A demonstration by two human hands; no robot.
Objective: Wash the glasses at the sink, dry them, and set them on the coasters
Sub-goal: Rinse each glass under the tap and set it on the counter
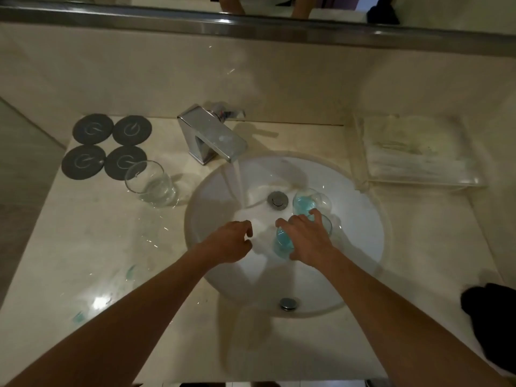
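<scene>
Glasses number three in all: two lie in the sink basin [357,247], one stands on the counter [83,247]. The glass under the right hand [305,236] is clear with a blue-tinted base [282,244], lying on its side; the hand's fingers arch over it and curl round its wall, grasping it. Just beyond those fingertips lies the second sink glass [307,203], also clear with blue inside, tipped over near the round metal drain [277,199]. The left hand [233,240] hovers beside the right one, on its thumb side, fingers loosely curled and holding nothing, with the water stream [237,188] falling just ahead of its knuckles.

Far out to the left of the left hand stands the third glass [150,182], upright, smooth and colourless, touching the nearest of four coasters [107,146]. These are flat, round, dark grey discs with a pale swirl mark, laid in a two-by-two square and none bearing a glass.

One angular chrome faucet [209,135] with a flat, wide spout runs ahead of both hands. The basin is round, white and glossy, with a small chrome overflow cap [289,303] at its near wall. Beyond the right hand and to its outer side lies one folded pale towel [413,152], soft-textured, on a clear tray. The counter is pale, polished stone with wet blue-green smears.
</scene>
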